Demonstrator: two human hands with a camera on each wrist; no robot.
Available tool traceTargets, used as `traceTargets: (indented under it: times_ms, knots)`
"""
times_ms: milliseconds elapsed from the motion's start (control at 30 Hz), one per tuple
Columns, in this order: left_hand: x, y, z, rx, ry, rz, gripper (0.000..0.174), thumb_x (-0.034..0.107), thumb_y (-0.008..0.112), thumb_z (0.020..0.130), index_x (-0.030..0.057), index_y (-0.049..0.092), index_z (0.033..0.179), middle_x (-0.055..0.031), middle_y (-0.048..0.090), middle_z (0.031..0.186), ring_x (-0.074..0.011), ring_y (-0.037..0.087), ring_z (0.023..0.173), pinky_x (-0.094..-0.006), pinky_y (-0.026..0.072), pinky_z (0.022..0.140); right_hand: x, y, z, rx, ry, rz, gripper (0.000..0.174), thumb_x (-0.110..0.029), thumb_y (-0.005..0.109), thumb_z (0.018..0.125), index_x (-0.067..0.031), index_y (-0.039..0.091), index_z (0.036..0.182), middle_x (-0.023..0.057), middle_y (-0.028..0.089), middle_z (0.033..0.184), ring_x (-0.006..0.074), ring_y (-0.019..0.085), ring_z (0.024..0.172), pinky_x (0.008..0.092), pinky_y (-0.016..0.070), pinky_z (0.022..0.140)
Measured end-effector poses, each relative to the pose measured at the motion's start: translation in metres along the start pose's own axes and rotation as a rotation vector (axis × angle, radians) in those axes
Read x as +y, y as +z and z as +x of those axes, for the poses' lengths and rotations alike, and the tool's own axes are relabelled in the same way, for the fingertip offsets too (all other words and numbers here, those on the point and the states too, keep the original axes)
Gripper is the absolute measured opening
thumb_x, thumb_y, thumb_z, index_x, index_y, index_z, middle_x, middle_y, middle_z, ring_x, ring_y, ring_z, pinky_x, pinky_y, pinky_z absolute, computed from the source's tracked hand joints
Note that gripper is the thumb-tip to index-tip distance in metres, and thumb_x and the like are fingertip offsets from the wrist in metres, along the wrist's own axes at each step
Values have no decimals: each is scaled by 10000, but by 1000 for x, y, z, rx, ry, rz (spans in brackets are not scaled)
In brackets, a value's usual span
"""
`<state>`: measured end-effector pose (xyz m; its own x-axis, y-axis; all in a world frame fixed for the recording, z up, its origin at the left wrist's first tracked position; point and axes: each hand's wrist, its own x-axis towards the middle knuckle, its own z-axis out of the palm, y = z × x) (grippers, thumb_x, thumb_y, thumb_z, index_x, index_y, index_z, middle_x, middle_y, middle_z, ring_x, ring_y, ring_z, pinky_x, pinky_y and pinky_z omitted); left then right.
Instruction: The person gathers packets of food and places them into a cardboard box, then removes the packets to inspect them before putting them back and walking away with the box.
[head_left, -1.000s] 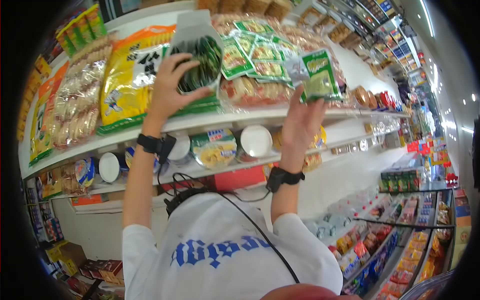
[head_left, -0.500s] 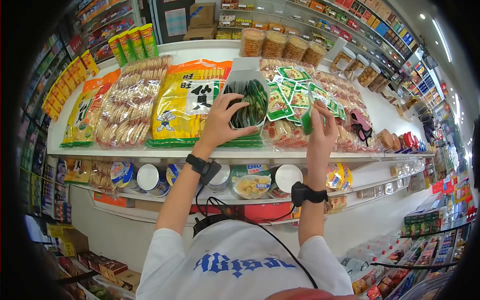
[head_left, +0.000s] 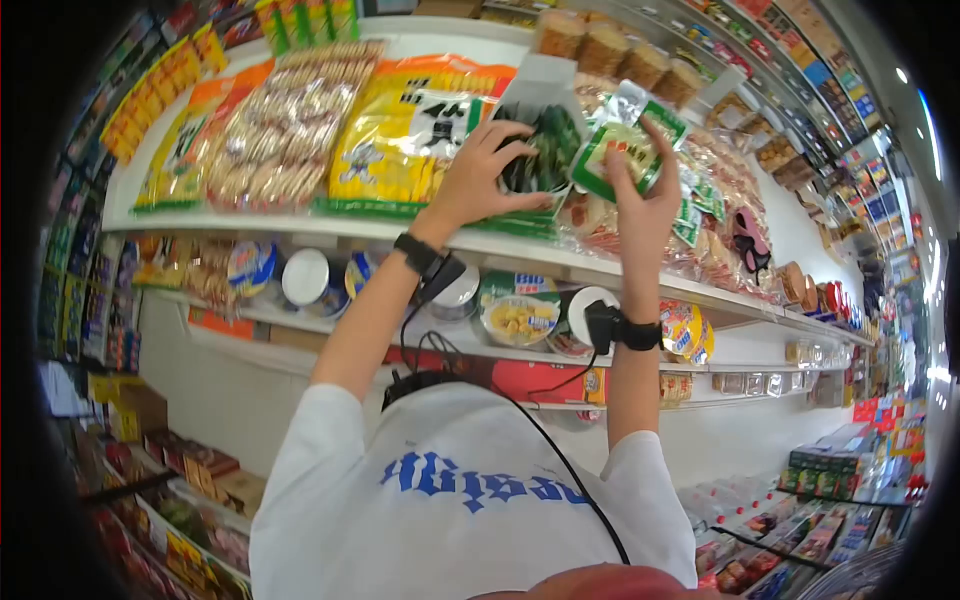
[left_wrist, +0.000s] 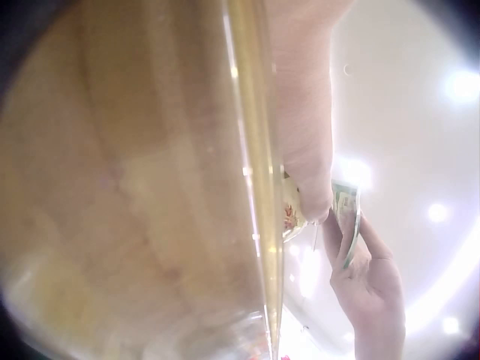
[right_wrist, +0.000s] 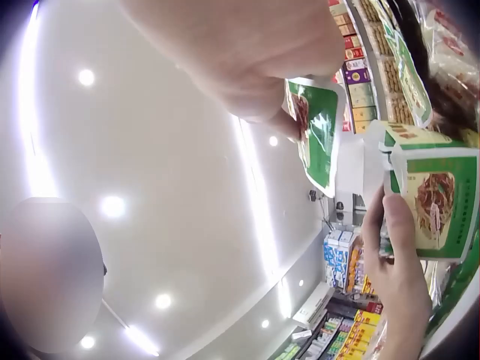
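Observation:
An opened cardboard display box (head_left: pixel 545 80) with its white flap raised stands on the shelf, filled with upright dark green packets (head_left: pixel 558 138). My left hand (head_left: pixel 478 182) grips this box at its side, fingers over the edge and thumb along the front. In the right wrist view the box front shows green with a food picture (right_wrist: pixel 435 206). My right hand (head_left: pixel 648 205) pinches a green and white food packet (head_left: pixel 598 168) between thumb and fingers, just right of the box. More such packets (head_left: pixel 705 197) lie loose behind and beside that hand.
Yellow rice-cracker bags (head_left: pixel 395 140) and a clear bag of biscuits (head_left: pixel 290 140) lie left of the box. Round biscuit tubs (head_left: pixel 605 50) line the back. A pink and black item (head_left: pixel 750 240) lies to the right. Noodle bowls (head_left: pixel 520 310) stand on the shelf below.
My right hand has moved left, bringing the packet from over the right-hand bags to beside the box. The left hand stays at the box. The head view has shifted and tilted.

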<state>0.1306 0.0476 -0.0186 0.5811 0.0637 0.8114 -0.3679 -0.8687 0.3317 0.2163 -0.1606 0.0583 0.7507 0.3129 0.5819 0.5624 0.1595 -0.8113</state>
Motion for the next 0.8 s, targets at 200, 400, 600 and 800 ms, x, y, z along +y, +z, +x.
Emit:
traceTargets:
  times_ms: [200, 400, 600, 800]
  knots:
    - [-3, -1, 3, 10, 19, -26, 569, 420, 931, 734, 38, 669, 1064, -94, 661, 1331, -332, 554, 1293, -452, 478, 1086, -8, 18, 19, -155, -125, -434, 309, -205, 699, 988, -52, 665, 1255, 165, 753, 886, 228, 750, 751, 365, 546, 700]
    - [-3, 2, 2, 43, -15, -36, 704, 508, 915, 721, 40, 698, 1200, -87, 696, 1127, -303, 575, 1244, -440, 503, 1047, -4, 53, 33, -257, -173, -565, 369, -149, 675, 966, -64, 593, 1316, 221, 702, 815, 360, 710, 700, 430, 535, 647]
    - [-5, 1, -1, 59, -5, -56, 624, 465, 924, 726, 37, 676, 1106, -88, 666, 1242, -317, 562, 1268, -441, 490, 1070, -15, 61, 42, -216, -214, -556, 772, -153, 667, 967, 5, 244, 1593, 244, 739, 874, 379, 741, 738, 453, 571, 655]
    - [-3, -3, 0, 57, 58, 15, 576, 459, 912, 732, 98, 725, 1141, -75, 664, 1285, -302, 566, 1254, -451, 477, 1093, 9, 40, 49, -176, -160, -558, 559, -139, 672, 973, 53, 437, 1442, 235, 749, 935, 318, 767, 783, 401, 581, 667]
